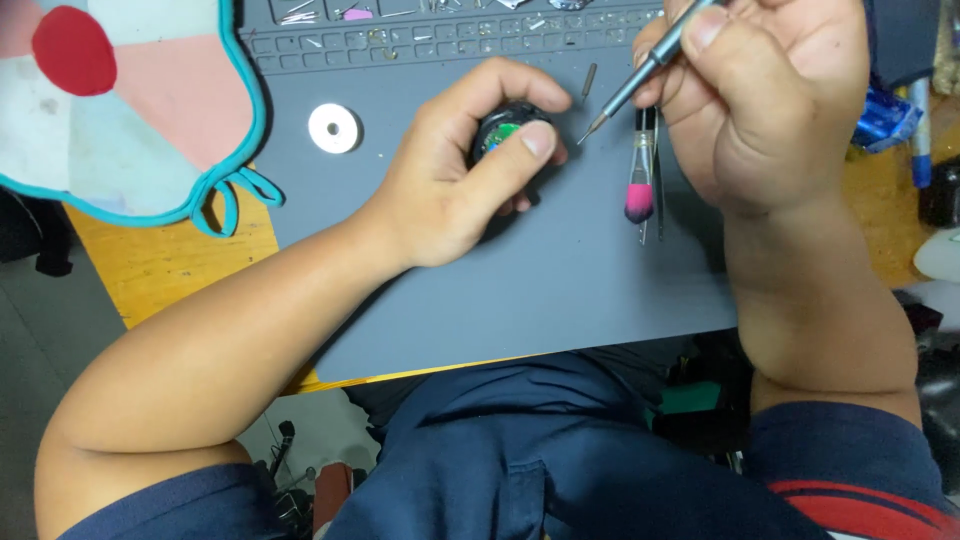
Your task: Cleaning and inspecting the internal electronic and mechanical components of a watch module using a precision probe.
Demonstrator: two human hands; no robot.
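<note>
Item: small round black device (503, 135) with a green board showing inside its open face, lying on the grey work mat (560, 270) near the mat's upper middle. Judged light, rigid and delicate at the exposed board; best held by the black rim, as now. Left hand (455, 175): fingers curled and closed around the device, thumb pressed over its near edge, steadying it against the mat. Right hand (760, 90): closed in a pen grip on a slim grey precision screwdriver (632, 88), whose tip hangs just beside the device's right edge, not clearly touching. Adjacent: pink-tipped brush (640, 185) and thin tweezers (657, 180) lying under the right hand; white ring (334, 128) left of the device; small loose screws in the mat's tray cells; patchwork cloth with teal binding (120, 110) at upper left; yellow desk (160, 260) beneath.
</note>
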